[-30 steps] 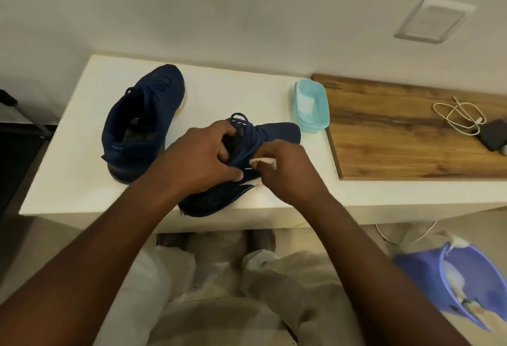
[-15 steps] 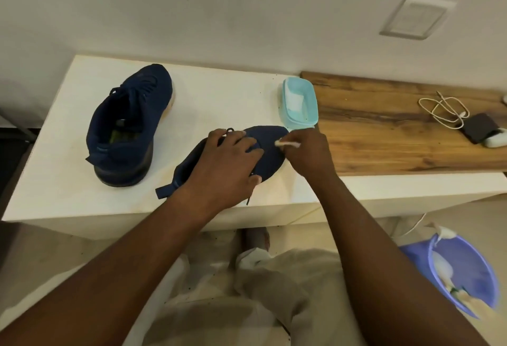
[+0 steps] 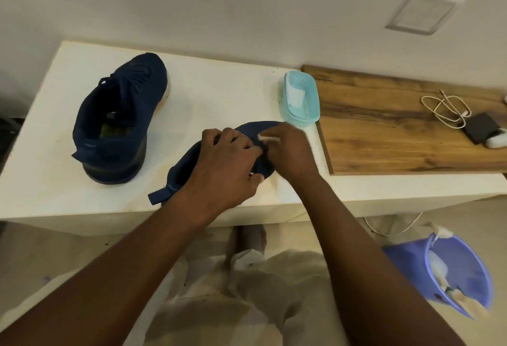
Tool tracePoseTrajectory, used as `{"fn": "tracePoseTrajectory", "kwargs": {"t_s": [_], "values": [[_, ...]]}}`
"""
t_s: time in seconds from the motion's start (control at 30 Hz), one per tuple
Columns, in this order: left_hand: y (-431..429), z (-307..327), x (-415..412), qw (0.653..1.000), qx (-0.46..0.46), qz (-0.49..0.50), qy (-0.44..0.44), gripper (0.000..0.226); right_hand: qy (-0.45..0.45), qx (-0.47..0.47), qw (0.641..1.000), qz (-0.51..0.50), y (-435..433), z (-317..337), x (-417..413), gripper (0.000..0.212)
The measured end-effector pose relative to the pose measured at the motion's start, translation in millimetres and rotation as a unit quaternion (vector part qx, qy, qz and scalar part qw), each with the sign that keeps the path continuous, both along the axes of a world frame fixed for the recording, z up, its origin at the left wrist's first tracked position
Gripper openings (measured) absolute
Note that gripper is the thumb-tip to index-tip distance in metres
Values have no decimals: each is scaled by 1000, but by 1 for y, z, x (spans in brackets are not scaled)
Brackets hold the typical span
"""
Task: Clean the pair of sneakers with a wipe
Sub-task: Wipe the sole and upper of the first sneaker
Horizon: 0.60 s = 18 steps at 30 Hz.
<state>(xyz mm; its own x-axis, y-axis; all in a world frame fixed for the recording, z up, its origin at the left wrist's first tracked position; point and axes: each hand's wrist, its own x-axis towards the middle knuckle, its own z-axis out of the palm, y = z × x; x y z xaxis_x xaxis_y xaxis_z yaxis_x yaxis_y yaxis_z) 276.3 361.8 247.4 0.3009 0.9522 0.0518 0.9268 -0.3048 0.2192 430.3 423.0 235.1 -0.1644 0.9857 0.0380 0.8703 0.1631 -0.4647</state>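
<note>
Work is on the near sneaker (image 3: 256, 130), which lies on the white table (image 3: 219, 90) beneath both our hands. Our left hand (image 3: 225, 164) curls over its laces and collar, gripping it steady. Just right of it, our right hand (image 3: 290, 153) pinches a small white wipe (image 3: 267, 139) against the upper near the toe. Well left of the left hand stands the second sneaker (image 3: 120, 115), with no hand on it; whether it is clean we cannot tell. Just beyond the right hand sits the teal tub (image 3: 312, 115). We judge the task roughly midway.
</note>
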Motion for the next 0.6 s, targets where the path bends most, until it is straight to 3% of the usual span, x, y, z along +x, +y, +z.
{"fn": "tracePoseTrajectory", "kwargs": {"t_s": [0.07, 0.1, 0.27, 0.4, 0.47, 0.6], "values": [[0, -1, -1, 1000, -1, -2, -9, 42, -23, -16, 996, 90, -2, 2, 2, 24], [0, 0, -1, 1000, -7, -5, -9, 43, -38, -21, 996, 84, 1, 4, 7, 26], [2, 0, -1, 1000, -15, -6, -4, 43, -51, 42, 996, -66, 22, 3, 5, 26], [-2, -1, -1, 999, -11, -11, -27, 35, -40, -2, 995, 94, 19, 1, -19, 29], [-2, 0, -2, 1000, -13, -11, -24, 37, -62, -16, 996, 56, 20, 7, -5, 29], [0, 2, -3, 1000, -21, -10, -11, 46, -44, 46, 993, -101, 24, 6, 15, 26]]}}
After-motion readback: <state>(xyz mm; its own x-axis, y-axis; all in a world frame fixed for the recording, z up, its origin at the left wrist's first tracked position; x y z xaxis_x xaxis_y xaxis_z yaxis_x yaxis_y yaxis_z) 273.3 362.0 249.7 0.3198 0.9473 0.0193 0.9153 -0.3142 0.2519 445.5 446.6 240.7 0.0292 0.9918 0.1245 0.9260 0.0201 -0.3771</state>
